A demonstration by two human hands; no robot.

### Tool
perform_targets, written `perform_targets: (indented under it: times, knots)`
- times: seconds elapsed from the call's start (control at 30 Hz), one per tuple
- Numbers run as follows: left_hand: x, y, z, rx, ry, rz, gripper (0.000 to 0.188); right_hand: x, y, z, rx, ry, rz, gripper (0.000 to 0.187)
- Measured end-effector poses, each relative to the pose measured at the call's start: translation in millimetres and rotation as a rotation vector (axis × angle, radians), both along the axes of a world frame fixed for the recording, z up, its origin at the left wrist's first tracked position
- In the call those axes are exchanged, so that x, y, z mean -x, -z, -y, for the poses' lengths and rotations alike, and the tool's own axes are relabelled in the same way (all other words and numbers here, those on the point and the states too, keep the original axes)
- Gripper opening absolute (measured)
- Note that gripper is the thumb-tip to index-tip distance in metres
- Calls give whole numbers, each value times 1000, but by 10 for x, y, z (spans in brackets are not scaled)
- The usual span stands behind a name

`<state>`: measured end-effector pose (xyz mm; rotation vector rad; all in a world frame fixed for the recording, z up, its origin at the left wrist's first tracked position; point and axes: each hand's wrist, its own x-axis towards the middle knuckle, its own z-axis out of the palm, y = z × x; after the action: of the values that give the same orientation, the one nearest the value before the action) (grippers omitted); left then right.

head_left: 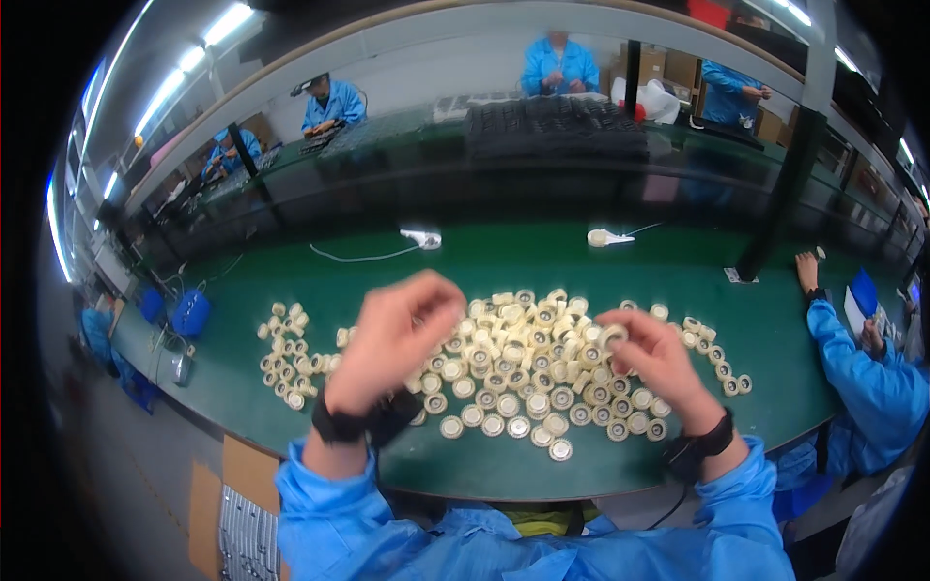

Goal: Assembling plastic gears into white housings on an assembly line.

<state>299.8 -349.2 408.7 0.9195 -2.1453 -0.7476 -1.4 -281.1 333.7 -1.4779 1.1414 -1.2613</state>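
A broad heap of small round cream parts (518, 426), with ridged rims and grey or pale centres, covers the middle of the green table (465, 463). Over the left side of the heap is my left hand (392, 334), blurred, its fingers curled toward the thumb; whatever they hold, if anything, is hidden. My right hand (664, 358), above the heap's right side, pinches one round cream part (612, 337) between thumb and fingers. Each wrist wears a black band. A smaller group of the same parts (281, 366) lies to the left.
Two white plug-like pieces with cables (422, 238) (608, 237) lie toward the back. A dark post (785, 198) rises at the back right. A co-worker's blue sleeve (862, 368) reaches onto the table at right. An open cardboard box (254, 479) stands below left.
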Motion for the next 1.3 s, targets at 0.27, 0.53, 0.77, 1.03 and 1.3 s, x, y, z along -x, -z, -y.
perform_targets:
  times: [0.27, 0.53, 0.77, 1.03, 1.3]
  knots:
    - [241, 713, 2352, 335, -370, 653, 55, -52, 245, -81, -197, -111, 410, 32]
    - [147, 1547, 3259, 67, -241, 813, 73, 48, 436, 13, -210, -185, 527, 48]
    - [304, 1485, 3264, 12, -281, 629, 57, 67, 484, 8, -36, -200, 543, 21]
    - [458, 1498, 3225, -84, -218, 540, 66, -13, 454, 38, -99, -212, 531, 36]
    - [681, 1494, 3134, 133, -93, 709, 66, 10, 488, 41, -3, -151, 429, 38]
